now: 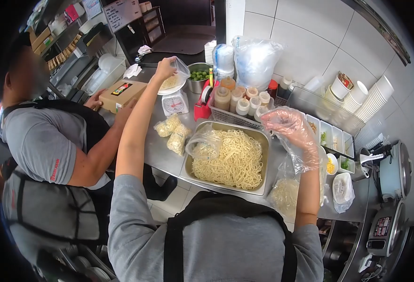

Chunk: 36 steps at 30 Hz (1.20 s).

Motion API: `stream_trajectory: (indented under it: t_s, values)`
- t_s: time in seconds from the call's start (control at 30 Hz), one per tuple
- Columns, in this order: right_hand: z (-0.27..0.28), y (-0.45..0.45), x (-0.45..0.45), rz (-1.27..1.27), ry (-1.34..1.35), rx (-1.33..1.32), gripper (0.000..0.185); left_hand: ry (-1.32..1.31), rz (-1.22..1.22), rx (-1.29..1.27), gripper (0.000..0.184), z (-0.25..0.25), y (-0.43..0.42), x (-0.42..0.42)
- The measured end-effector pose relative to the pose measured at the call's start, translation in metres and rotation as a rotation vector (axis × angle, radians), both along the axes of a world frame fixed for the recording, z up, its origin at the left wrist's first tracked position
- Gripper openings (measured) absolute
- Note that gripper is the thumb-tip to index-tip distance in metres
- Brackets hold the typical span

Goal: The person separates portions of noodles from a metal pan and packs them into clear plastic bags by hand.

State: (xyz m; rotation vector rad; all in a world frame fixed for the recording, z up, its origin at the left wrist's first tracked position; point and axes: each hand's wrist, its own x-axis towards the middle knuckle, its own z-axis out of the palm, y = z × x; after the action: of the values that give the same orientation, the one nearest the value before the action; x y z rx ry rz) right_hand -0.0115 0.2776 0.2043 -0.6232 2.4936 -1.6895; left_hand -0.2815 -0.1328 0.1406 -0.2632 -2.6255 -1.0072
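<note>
My left hand (166,68) is raised, its fingers pinching the top of a clear plastic bag (181,67) at the kitchen scale (174,102). Pale noodles (170,82) show in the bag, above the scale's white plate. A loose clear plastic glove covers my right hand (284,123), held above the right rim of the metal tray with its fingers curled together; nothing shows in them. Below, the steel tray (262,184) is heaped with yellow noodles (235,157). Another clear bag (204,143) lies over the tray's left side.
Bagged noodle portions (176,136) sit left of the tray, and a larger bag (284,193) lies right of it. Behind stand sauce bottles (242,105) in a grey basket and a pot of green limes (199,75). On the left, another person handles a cardboard box (122,94).
</note>
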Motion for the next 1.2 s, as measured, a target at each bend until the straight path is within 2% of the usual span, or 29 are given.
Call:
stream_trajectory:
  t_s: [0.1,0.2,0.23,0.33,0.43,0.53,0.57,0.6,0.63,0.67,0.7,0.73,0.77,0.83,0.9,0.93,1.0,1.1,1.2]
  values:
    - [-0.018,0.005,0.005,0.019,-0.107,-0.052,0.023,-0.029,0.026,0.002,0.054,-0.01,0.003,-0.003]
    - [-0.043,0.009,0.009,0.02,-0.164,-0.114,0.024,0.01,0.032,-0.152,0.05,-0.017,0.006,-0.005]
    - [-0.048,0.009,0.012,0.019,-0.176,-0.134,0.024,0.021,0.028,-0.226,0.044,-0.017,0.008,-0.002]
    - [-0.068,0.009,0.018,0.004,-0.179,-0.173,0.023,0.086,-0.01,-0.637,0.042,-0.017,0.019,0.009]
    - [-0.081,0.0,0.027,-0.027,-0.261,-0.298,0.02,0.008,0.096,-0.696,0.04,-0.012,0.042,0.03]
    - [-0.112,0.009,0.017,0.016,-0.246,-0.039,0.018,0.039,0.154,-0.623,0.038,-0.024,0.042,0.013]
    - [-0.118,0.007,0.019,-0.029,-0.339,0.128,0.017,0.071,0.114,-0.628,0.038,-0.041,0.025,-0.014]
    - [-0.134,0.007,0.02,0.026,-0.233,0.368,0.019,0.103,0.061,-0.63,0.038,-0.058,0.015,-0.03]
    - [-0.158,0.005,0.021,0.083,-0.135,0.607,0.025,0.058,0.082,-0.462,0.039,-0.051,0.016,-0.02]
    - [-0.196,-0.007,0.02,0.079,-0.212,0.824,0.029,0.025,0.105,-0.29,0.04,-0.044,0.019,-0.009]
    - [-0.223,-0.022,0.022,0.085,-0.293,1.035,0.035,-0.027,0.113,-0.29,0.047,-0.029,0.016,-0.003]
    - [-0.206,-0.035,0.034,0.104,-0.341,1.025,0.044,-0.079,0.121,-0.291,0.055,-0.013,0.013,0.004]
    - [-0.187,-0.047,0.043,0.127,-0.378,1.011,0.053,-0.088,0.168,-0.099,0.059,-0.017,-0.001,-0.006]
    - [-0.22,-0.062,0.061,-0.266,-0.038,0.991,0.064,-0.088,0.177,0.133,0.058,0.004,-0.011,-0.001]
    - [-0.247,-0.064,0.06,-0.35,0.051,1.014,0.079,-0.06,0.147,0.192,0.059,0.027,-0.026,-0.003]
    - [-0.26,-0.058,0.054,-0.367,0.07,0.899,0.072,-0.113,0.098,0.424,0.056,0.041,-0.023,0.008]
    - [-0.28,-0.043,0.041,-0.396,0.109,0.668,0.057,-0.134,0.008,0.723,0.051,0.062,-0.023,0.022]
    - [-0.264,-0.016,0.005,-0.096,-0.126,0.652,0.037,-0.184,-0.236,0.866,0.045,0.082,-0.014,0.051]
    - [-0.17,-0.01,0.008,-0.045,0.004,0.393,0.028,-0.254,-0.393,0.86,0.044,0.092,0.013,0.091]
